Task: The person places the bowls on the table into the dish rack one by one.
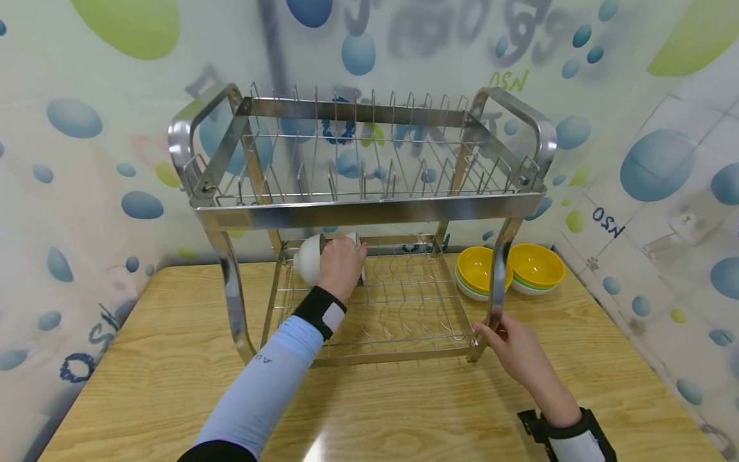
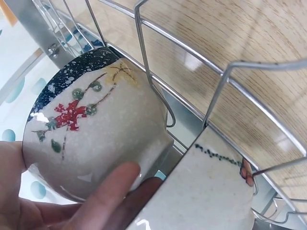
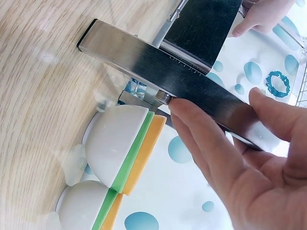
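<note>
On the lower tier of a two-tier metal dish rack (image 1: 369, 215), my left hand (image 1: 342, 260) holds a ceramic bowl (image 1: 308, 262) standing on its side. In the left wrist view this bowl (image 2: 91, 129) has a dark speckled rim and red and yellow flowers; the fingers (image 2: 112, 191) reach round its foot. Close beside it stands a second pale bowl (image 2: 206, 187) with a thin dotted line, mostly hidden by the hand in the head view. My right hand (image 1: 514, 350) grips the rack's front right leg (image 3: 158, 72), thumb on one side and fingers on the other.
Two stacks of bowls, yellow inside with green and white beneath, stand right of the rack: a nearer stack (image 1: 476, 269) and a farther stack (image 1: 537, 266). The rack's upper tier (image 1: 358, 208) overhangs the left hand. A patterned wall (image 1: 369, 58) rises behind the wooden table (image 1: 144, 385).
</note>
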`<state>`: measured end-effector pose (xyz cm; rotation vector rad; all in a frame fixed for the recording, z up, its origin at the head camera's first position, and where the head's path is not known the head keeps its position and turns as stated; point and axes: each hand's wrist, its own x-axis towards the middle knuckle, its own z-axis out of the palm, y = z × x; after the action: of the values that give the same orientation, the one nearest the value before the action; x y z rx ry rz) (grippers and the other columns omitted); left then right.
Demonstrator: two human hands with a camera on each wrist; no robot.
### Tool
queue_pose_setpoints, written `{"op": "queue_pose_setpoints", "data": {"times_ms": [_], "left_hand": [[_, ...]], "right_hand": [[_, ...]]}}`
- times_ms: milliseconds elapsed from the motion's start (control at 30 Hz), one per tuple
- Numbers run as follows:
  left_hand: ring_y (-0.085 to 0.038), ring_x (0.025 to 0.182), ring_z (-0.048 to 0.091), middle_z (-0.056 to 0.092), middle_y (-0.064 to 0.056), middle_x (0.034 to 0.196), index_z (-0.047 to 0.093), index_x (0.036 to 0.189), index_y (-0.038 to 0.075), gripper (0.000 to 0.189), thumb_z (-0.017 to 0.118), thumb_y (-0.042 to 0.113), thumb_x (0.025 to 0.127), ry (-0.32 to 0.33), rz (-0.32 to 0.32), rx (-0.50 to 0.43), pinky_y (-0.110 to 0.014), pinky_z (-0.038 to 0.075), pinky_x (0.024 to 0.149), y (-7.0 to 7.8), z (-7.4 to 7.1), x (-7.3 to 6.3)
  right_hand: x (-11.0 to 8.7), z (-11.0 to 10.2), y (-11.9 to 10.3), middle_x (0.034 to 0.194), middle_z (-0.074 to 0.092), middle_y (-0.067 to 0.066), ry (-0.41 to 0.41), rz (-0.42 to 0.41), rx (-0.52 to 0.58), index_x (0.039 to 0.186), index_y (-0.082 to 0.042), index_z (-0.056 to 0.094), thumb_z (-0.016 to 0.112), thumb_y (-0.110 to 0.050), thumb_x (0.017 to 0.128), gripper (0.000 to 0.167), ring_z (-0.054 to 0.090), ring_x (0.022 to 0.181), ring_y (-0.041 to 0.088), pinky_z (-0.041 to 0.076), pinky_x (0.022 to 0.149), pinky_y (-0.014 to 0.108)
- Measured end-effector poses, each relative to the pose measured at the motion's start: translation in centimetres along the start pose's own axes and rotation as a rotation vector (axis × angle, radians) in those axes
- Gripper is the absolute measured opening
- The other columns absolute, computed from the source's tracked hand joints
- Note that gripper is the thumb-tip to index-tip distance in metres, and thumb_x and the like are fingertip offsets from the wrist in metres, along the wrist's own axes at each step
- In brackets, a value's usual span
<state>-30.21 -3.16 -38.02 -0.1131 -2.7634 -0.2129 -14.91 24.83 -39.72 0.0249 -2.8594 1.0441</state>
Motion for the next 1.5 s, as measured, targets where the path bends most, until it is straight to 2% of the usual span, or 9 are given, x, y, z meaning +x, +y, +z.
{"op": "queue_pose_setpoints", "data": {"times_ms": [233, 533, 700, 900, 1033, 1133, 1233, 1367, 1500], "left_hand": [[-0.016, 0.047, 0.057, 0.055, -0.007, 0.057, 0.054, 0.053, 0.005, 0.055, 0.053, 0.041, 0.096, -0.014, -0.005, 0.012, -0.027, 0.045, 0.039, 0.1, -0.1, 0.1], [-0.011, 0.036, 0.041, 0.037, 0.000, 0.048, 0.041, 0.047, 0.010, 0.062, 0.046, 0.044, 0.098, -0.102, 0.006, -0.045, -0.020, 0.028, 0.032, 0.0, -0.9, -0.2], [-0.013, 0.040, 0.046, 0.044, -0.005, 0.059, 0.048, 0.053, 0.007, 0.059, 0.045, 0.043, 0.098, -0.191, -0.009, -0.161, -0.021, 0.033, 0.035, 0.0, -1.7, -0.4], [-0.019, 0.050, 0.057, 0.056, -0.016, 0.078, 0.061, 0.084, -0.007, 0.055, 0.046, 0.043, 0.098, -0.245, -0.041, -0.205, -0.025, 0.043, 0.041, 0.0, -2.5, -0.6], [-0.018, 0.050, 0.055, 0.052, -0.012, 0.075, 0.059, 0.073, -0.002, 0.051, 0.046, 0.041, 0.099, -0.259, -0.046, -0.262, -0.025, 0.042, 0.040, 0.1, -3.4, -1.0], [-0.017, 0.047, 0.052, 0.048, -0.007, 0.064, 0.058, 0.064, 0.002, 0.051, 0.047, 0.037, 0.099, -0.247, -0.024, -0.294, -0.025, 0.039, 0.040, 0.5, -4.3, -1.6], [-0.019, 0.049, 0.053, 0.049, -0.006, 0.060, 0.062, 0.074, -0.001, 0.045, 0.048, 0.034, 0.099, -0.210, 0.019, -0.274, -0.028, 0.041, 0.043, 1.0, -5.4, -2.4], [-0.025, 0.059, 0.060, 0.056, -0.012, 0.069, 0.061, 0.096, -0.004, 0.039, 0.047, 0.033, 0.099, -0.147, 0.058, -0.221, -0.033, 0.048, 0.049, 1.7, -6.7, -3.6], [-0.027, 0.069, 0.064, 0.062, -0.015, 0.081, 0.062, 0.101, -0.002, 0.035, 0.050, 0.031, 0.099, -0.031, 0.098, -0.255, -0.035, 0.052, 0.054, 2.2, -7.5, -4.9]], "right_hand": [[0.0, 0.0, -0.1, 0.083, 0.064, 0.005, 0.004, -0.003, -0.002, 0.094, -0.009, 0.055, 0.060, -0.027, 0.093, 0.019, 0.067, 0.094, 0.030, 0.055, 0.078, 0.046], [0.0, -0.1, 0.0, 0.082, 0.064, 0.005, 0.003, -0.010, -0.001, 0.094, -0.008, 0.055, 0.061, -0.027, 0.093, 0.020, 0.067, 0.094, 0.030, 0.055, 0.077, 0.046], [-0.1, -0.1, -0.1, 0.085, 0.065, 0.007, 0.000, -0.006, -0.011, 0.094, -0.008, 0.054, 0.060, -0.028, 0.094, 0.020, 0.068, 0.092, 0.030, 0.055, 0.072, 0.043], [0.0, -0.1, -0.3, 0.086, 0.066, 0.008, -0.029, 0.013, -0.019, 0.096, -0.007, 0.054, 0.059, -0.028, 0.094, 0.021, 0.065, 0.082, 0.023, 0.048, 0.060, 0.031], [0.1, -0.2, -0.7, 0.079, 0.060, 0.006, -0.055, 0.048, -0.023, 0.099, -0.006, 0.054, 0.056, -0.029, 0.096, 0.024, 0.049, 0.064, 0.016, 0.035, 0.050, 0.025], [0.1, -0.3, -0.8, 0.076, 0.056, 0.005, -0.064, 0.059, -0.032, 0.101, -0.005, 0.054, 0.055, -0.030, 0.096, 0.025, 0.039, 0.058, 0.014, 0.031, 0.047, 0.024], [0.1, -0.4, -0.7, 0.074, 0.054, 0.004, -0.063, 0.051, -0.039, 0.101, -0.005, 0.053, 0.055, -0.030, 0.096, 0.025, 0.038, 0.057, 0.013, 0.030, 0.046, 0.024], [0.1, -0.4, -0.5, 0.068, 0.048, 0.003, -0.063, 0.041, -0.033, 0.100, -0.006, 0.052, 0.055, -0.033, 0.096, 0.028, 0.037, 0.055, 0.013, 0.029, 0.046, 0.023], [0.1, -0.5, -0.4, 0.066, 0.045, 0.002, -0.063, 0.021, -0.021, 0.099, -0.007, 0.052, 0.054, -0.037, 0.096, 0.030, 0.035, 0.055, 0.012, 0.029, 0.047, 0.023]]}}
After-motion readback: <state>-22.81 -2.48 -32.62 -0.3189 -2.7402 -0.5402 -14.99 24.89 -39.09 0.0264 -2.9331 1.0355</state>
